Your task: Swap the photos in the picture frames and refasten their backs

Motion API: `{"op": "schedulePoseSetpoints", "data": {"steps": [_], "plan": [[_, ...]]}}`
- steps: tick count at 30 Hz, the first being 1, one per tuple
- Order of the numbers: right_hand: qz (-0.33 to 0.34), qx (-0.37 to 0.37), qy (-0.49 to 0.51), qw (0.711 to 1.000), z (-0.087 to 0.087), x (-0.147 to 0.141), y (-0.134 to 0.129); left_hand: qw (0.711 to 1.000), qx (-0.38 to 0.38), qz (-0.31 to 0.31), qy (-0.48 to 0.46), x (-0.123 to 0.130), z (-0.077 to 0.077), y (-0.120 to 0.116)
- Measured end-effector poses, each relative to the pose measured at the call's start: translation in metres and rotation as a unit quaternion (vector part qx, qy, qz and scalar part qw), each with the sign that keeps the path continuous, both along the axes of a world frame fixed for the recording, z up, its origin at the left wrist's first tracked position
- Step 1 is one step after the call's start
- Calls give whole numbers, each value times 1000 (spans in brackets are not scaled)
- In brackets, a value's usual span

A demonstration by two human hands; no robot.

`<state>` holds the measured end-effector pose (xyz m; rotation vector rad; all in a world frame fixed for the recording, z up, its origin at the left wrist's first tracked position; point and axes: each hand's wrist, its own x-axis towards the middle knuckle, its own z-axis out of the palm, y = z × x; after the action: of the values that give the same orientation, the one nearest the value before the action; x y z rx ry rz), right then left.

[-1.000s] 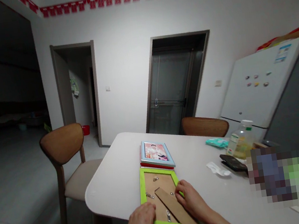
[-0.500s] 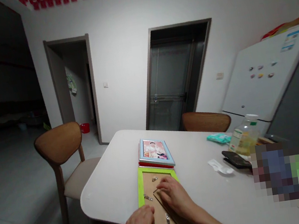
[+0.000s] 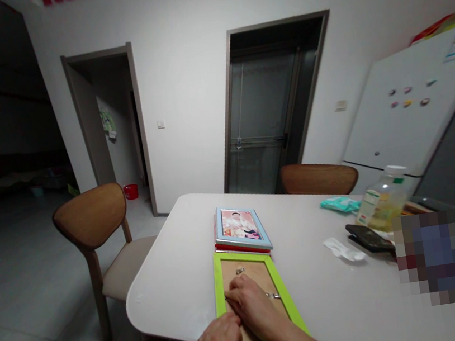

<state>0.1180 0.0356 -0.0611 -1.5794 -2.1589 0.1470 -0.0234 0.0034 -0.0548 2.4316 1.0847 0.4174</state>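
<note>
A bright green picture frame (image 3: 287, 292) lies face down on the table, its brown backing board (image 3: 254, 271) facing up. Small metal clips sit along the board's edges: one clip (image 3: 240, 271) at the top and another clip (image 3: 273, 295) at the right. My left hand (image 3: 219, 338) grips the frame's lower left side, thumb at the bottom edge. Reaching across the board, my right hand (image 3: 253, 308) has its fingers closed at the left edge, on a clip mostly hidden beneath them. Just beyond lies a stack of picture frames, topped by a light blue frame (image 3: 266, 238) with a photo.
On the white table (image 3: 175, 279) to the right are a crumpled tissue (image 3: 344, 250), a black wallet-like item (image 3: 368, 238), a teal packet (image 3: 339, 204) and a clear bottle (image 3: 384, 202). A blurred patch covers the right side. Wooden chairs (image 3: 94, 217) stand around.
My right hand has moved left across the backing board, from its middle to the left-edge clip, uncovering the right clip. My left hand stays on the frame. The view has shifted slightly.
</note>
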Motion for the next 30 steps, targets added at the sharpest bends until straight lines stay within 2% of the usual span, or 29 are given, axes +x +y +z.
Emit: {"op": "schedulePoseSetpoints", "data": {"steps": [4, 6, 11, 14, 21, 26, 30], "plan": [[17, -8, 13, 1000, 3, 2, 0, 999, 31, -17, -10, 0, 0, 0], [6, -9, 34, 999, 6, 10, 7, 998, 54, -25, -13, -1, -4, 1], [-106, -2, 30, 994, 9, 38, 39, 992, 107, -46, -40, -4, -13, 4], [-123, -19, 21, 992, 4, 45, 56, 995, 84, -35, -26, -3, -11, 3], [-210, -63, 20, 976, -5, 45, 80, 999, 1, 26, 23, 2, 2, -7], [-245, -54, 33, 967, -5, 44, 86, 998, -9, 37, 40, 2, 5, -8], [-237, -39, 72, 968, -1, 42, 83, 998, -15, 23, 57, 15, 13, -9]]}}
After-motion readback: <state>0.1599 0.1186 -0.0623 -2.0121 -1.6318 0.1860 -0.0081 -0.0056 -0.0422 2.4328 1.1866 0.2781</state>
